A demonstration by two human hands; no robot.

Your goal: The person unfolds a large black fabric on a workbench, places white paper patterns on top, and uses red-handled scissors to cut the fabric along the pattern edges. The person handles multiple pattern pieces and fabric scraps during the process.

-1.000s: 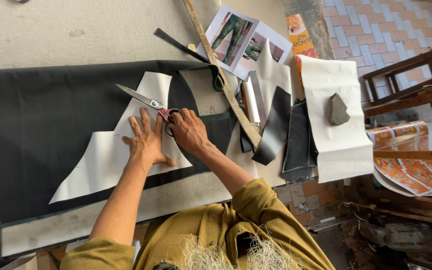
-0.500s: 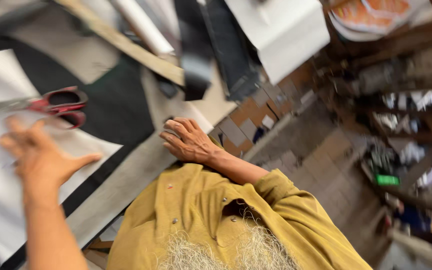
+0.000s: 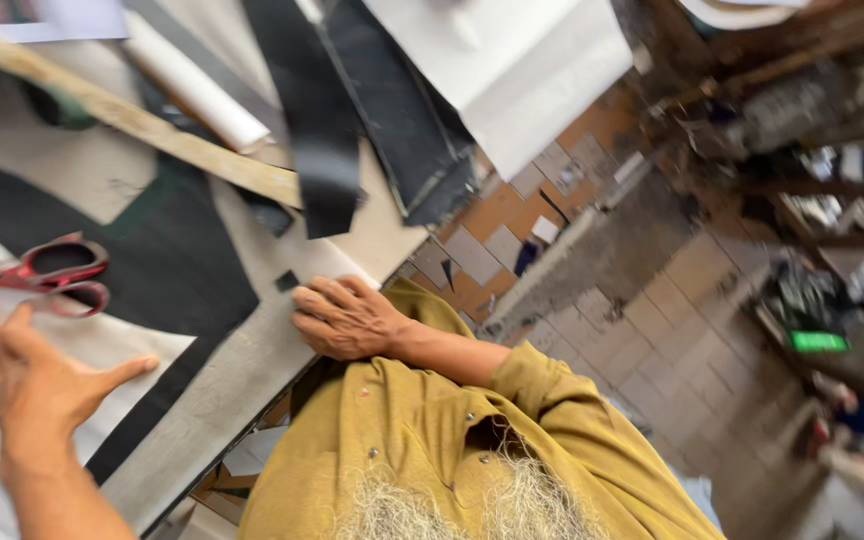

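Since the frame half a second earlier, the view has swung only slightly; the left hand has shifted a little lower over the pale pattern sheet, and the right hand remains planted at the table's near edge.

Left hand: open, fingers spread and slightly curled, thumb pointing right. It grips nothing. It sits over the white paper pattern lying on the black fabric; whether the palm touches the paper cannot be told because of blur.

Right hand: palm down, fingers loosely bent, resting on the bare grey table strip along the near edge. It has hold of nothing.

Red-handled scissors lie on the fabric just beyond the left hand's fingertips, near but apart from them, blades pointing out past the left edge of the view.

A long wooden straightedge runs diagonally across the table's far part. Beside it lies a white rolled sheet. Black fabric strips hang over the table's right edge, with a large white paper sheet past them.

The person wears a mustard-yellow shirt. Below the table's right edge, a brick-patterned floor shows.
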